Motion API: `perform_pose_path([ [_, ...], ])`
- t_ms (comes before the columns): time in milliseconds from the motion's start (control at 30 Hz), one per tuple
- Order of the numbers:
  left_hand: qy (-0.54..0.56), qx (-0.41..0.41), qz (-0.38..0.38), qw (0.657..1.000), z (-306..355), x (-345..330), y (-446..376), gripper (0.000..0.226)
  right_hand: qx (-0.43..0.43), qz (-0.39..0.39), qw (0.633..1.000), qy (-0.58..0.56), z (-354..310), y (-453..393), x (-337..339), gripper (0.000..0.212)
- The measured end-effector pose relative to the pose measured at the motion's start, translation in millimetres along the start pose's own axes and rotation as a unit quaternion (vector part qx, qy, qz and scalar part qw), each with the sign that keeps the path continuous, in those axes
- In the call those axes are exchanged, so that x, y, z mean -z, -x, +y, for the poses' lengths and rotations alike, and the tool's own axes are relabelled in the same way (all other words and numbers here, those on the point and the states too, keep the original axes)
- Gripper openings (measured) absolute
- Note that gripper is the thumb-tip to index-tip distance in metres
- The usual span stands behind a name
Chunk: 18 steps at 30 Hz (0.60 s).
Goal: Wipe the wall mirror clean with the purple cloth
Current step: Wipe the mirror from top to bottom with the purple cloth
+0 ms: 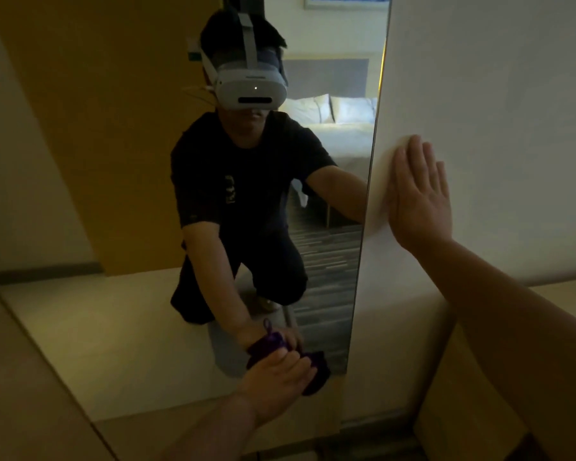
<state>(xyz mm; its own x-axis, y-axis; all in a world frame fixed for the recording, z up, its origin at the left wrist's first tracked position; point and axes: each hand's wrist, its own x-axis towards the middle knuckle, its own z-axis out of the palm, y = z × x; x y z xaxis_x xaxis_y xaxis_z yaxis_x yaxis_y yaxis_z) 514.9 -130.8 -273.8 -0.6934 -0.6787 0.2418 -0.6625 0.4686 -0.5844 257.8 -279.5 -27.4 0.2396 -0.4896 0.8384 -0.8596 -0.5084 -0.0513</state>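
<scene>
Head view: one purple cloth (315, 374), one mirror (167, 194), two hands.

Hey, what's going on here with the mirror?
A person crouched in front of a wall mirror is wiping it. The left hand presses a purple cloth against the glass near its lower right corner. The right hand lies flat and open on the white wall beside the mirror, apparently for support. The mirror reflects the person and a bed behind.
</scene>
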Motion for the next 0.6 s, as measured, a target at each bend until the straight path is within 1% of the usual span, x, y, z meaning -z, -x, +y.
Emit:
perform_pose_path([
  [67,0.027,0.033,-0.003,0.999,0,2,28,0.045,-0.024,-0.019,1.000,-0.004,-7,0,6,0.058],
  [133,0.042,0.117,0.018,0.992,-5,16,55,0.042,-0.051,-0.028,0.998,-0.027,-19,-2,15,0.058],
  [200,0.048,0.185,0.059,0.980,-16,33,80,0.044,-0.086,-0.024,0.993,-0.081,-35,-2,24,0.056],
  [267,0.041,0.220,0.096,0.970,-28,50,103,0.041,-0.099,-0.004,0.987,-0.129,-61,9,27,0.054],
  [333,0.026,0.233,0.132,0.963,-40,64,124,0.039,-0.047,0.021,0.989,-0.139,-101,38,22,0.057],
  [400,0.012,0.243,0.166,0.956,-50,77,143,0.038,0.044,0.024,0.990,-0.135,-153,75,7,0.059],
  [500,-0.009,0.265,0.202,0.943,-70,91,167,0.039,0.126,-0.050,0.984,-0.118,-226,112,-16,0.059],
  [600,-0.038,0.290,0.242,0.925,-98,106,183,0.034,0.163,-0.063,0.978,-0.113,-265,129,-29,0.054],
])
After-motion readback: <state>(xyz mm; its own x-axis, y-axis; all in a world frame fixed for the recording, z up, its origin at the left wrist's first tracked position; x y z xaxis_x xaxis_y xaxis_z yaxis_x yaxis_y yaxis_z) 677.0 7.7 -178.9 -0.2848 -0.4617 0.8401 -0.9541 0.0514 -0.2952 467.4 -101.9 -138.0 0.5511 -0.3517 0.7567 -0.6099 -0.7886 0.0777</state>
